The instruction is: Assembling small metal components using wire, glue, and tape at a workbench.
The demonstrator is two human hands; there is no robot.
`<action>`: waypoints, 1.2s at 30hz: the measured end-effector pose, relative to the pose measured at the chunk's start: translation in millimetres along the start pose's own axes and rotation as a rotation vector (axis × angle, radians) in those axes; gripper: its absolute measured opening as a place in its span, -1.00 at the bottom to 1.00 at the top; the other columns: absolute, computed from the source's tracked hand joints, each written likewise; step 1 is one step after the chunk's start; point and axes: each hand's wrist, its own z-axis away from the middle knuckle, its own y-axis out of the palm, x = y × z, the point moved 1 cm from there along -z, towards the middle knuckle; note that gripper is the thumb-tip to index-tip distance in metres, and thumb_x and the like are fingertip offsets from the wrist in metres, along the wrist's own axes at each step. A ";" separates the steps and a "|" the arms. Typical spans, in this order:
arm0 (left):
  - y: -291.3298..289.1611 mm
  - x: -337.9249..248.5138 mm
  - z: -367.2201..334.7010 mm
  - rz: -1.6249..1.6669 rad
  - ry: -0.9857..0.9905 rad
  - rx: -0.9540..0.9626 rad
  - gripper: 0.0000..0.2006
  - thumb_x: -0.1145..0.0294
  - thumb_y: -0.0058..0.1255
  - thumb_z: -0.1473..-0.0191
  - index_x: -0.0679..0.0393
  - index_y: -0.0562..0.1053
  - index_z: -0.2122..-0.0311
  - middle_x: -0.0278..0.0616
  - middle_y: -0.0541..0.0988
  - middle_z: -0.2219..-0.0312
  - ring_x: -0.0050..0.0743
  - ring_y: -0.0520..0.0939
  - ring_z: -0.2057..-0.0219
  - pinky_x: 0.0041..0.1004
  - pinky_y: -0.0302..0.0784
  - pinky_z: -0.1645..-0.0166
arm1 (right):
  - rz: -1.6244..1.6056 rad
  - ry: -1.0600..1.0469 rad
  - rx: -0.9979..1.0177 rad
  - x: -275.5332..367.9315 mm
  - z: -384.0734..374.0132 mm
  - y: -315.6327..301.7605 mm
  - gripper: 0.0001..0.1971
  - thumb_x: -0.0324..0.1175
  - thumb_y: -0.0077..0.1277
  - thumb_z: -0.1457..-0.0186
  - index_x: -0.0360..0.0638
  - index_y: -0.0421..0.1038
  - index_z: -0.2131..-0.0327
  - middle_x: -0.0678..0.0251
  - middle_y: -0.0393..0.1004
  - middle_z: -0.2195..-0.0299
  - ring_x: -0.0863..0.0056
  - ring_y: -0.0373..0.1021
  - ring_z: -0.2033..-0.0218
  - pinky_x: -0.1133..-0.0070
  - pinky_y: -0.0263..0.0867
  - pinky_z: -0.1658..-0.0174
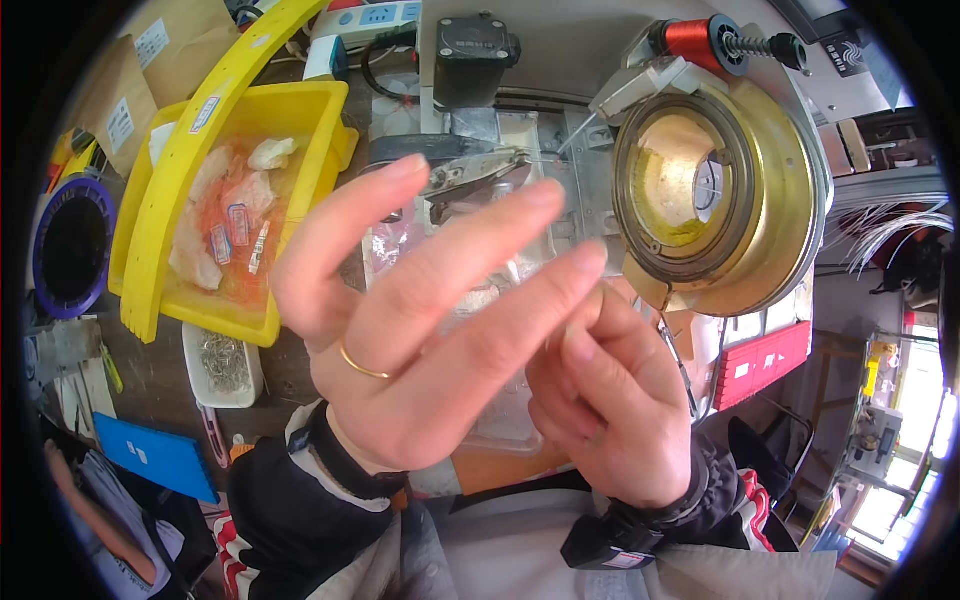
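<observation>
My left hand [430,330] is raised in the middle of the picture, back toward me, with a ring on one finger. Three of its fingers fan out; its thumb and forefinger are hidden behind them, close to the other hand's fingertips, seemingly in a pinch. Beside it on the right, my right hand [615,410] is closed, thumb and forefinger pressed together. Whatever either hand pinches is too small or hidden to name. Beyond the hands lies a metal clamp-like part [475,172] on the bench machine. A large brass-coloured ring-shaped housing [785,200] stands to the right.
A yellow bin [330,130] with plastic bags sits at left, a yellow strip [165,210] across it. Near it stand a white tub of small metal pieces [225,365] and a blue case [155,455]. A red wire spool [700,45] and red box [765,365] are at right. Another person's arm [105,515] shows lower left.
</observation>
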 end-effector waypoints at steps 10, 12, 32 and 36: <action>-1.0 3.0 -14.0 0.152 0.185 0.073 -0.73 0.51 0.27 0.25 0.04 0.60 0.31 -0.35 0.65 0.28 -0.08 0.51 0.08 -0.33 0.43 0.03 | 0.342 -0.025 0.043 10.7 22.1 -18.3 -0.82 -0.38 -0.10 -0.27 -0.26 0.25 0.12 0.44 0.31 0.41 0.77 0.20 0.42 0.79 0.12 0.38; -2.2 2.0 -11.8 0.177 0.155 0.059 -0.75 0.52 0.25 0.21 0.09 0.58 0.31 -0.29 0.65 0.29 -0.13 0.57 0.15 -0.38 0.45 0.11 | 0.398 -0.126 0.028 11.6 31.6 -27.7 -0.77 -0.38 -0.07 -0.25 -0.30 0.25 0.09 0.40 0.32 0.39 0.74 0.24 0.39 0.76 0.16 0.33; 3.1 -28.2 -41.8 0.270 0.137 0.122 -0.83 0.63 0.14 0.11 0.25 0.51 0.32 -0.07 0.61 0.38 -0.09 0.66 0.32 -0.37 0.55 0.29 | 1.281 -0.981 -0.110 -50.8 70.5 -117.0 -0.79 -0.65 0.13 0.28 -0.19 0.46 0.46 0.43 0.37 0.73 0.48 0.36 0.72 0.63 0.24 0.60; 11.4 -19.5 -25.2 0.273 0.110 0.134 -0.82 0.63 0.15 0.12 0.23 0.52 0.32 -0.10 0.60 0.43 -0.10 0.64 0.38 -0.35 0.55 0.31 | 1.298 -0.987 -0.133 -50.7 70.1 -117.2 -0.78 -0.65 0.13 0.30 -0.19 0.46 0.46 0.42 0.36 0.72 0.46 0.35 0.72 0.61 0.22 0.60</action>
